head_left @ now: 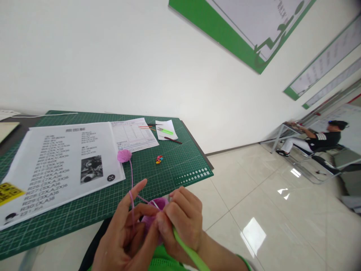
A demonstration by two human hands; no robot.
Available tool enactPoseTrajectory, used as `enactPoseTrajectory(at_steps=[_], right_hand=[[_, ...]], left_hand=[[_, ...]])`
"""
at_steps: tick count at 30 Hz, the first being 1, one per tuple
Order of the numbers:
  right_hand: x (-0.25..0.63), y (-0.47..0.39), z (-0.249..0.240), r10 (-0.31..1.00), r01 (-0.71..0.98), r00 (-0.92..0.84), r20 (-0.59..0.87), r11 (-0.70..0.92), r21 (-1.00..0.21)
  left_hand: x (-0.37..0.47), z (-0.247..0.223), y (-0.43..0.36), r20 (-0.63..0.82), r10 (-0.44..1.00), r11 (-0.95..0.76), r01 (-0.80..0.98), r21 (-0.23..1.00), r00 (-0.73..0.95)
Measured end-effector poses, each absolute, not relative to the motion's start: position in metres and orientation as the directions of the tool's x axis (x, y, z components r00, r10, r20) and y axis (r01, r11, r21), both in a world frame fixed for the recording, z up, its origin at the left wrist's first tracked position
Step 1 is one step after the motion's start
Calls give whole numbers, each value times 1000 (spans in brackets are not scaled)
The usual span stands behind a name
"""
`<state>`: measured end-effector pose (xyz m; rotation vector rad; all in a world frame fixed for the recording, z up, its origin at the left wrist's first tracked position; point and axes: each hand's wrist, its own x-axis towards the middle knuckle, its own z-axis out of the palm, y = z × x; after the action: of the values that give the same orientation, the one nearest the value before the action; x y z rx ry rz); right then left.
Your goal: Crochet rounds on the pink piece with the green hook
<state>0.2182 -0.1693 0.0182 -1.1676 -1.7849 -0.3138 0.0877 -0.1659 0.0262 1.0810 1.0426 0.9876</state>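
Observation:
My left hand (pixel 120 233) pinches a round pink-purple crochet piece (pixel 161 203), with its index finger raised. A strand of pink yarn (pixel 131 177) runs from a small yarn ball (pixel 124 156) on the mat down over that finger. In the fist of my right hand (pixel 184 210) is a crochet hook (pixel 187 246) with a green handle. Its metal tip lies at the piece's rim, between the two hands. Fingers hide much of the piece, and I cannot make out the stitch at the hook.
A green cutting mat (pixel 180 162) covers the table. On it lie a printed pattern sheet (pixel 64 162), a form (pixel 134 135), colourful stitch markers (pixel 159 159), green snips (pixel 165 131) and a dark slim tool (pixel 173 140). A person (pixel 324 137) sits at another table, far right.

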Motion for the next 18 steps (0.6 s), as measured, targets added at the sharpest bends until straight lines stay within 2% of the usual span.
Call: enactPoseTrajectory(at_steps=[3, 6, 9, 18], right_hand=[[212, -166, 1, 383, 792, 53, 922, 547, -273], [212, -167, -4, 322, 761, 94, 942, 587, -276], [214, -170, 1, 345, 732, 77, 935, 617, -288], [228, -185, 27, 435, 659, -44, 899, 689, -301]], left_hand=[[90, 25, -165, -198, 951, 256, -248, 934, 239], [90, 28, -162, -242, 910, 363, -364, 858, 338], [87, 29, -158, -266, 866, 446, -413, 794, 424], [78, 22, -154, -319, 804, 536, -381, 753, 502]])
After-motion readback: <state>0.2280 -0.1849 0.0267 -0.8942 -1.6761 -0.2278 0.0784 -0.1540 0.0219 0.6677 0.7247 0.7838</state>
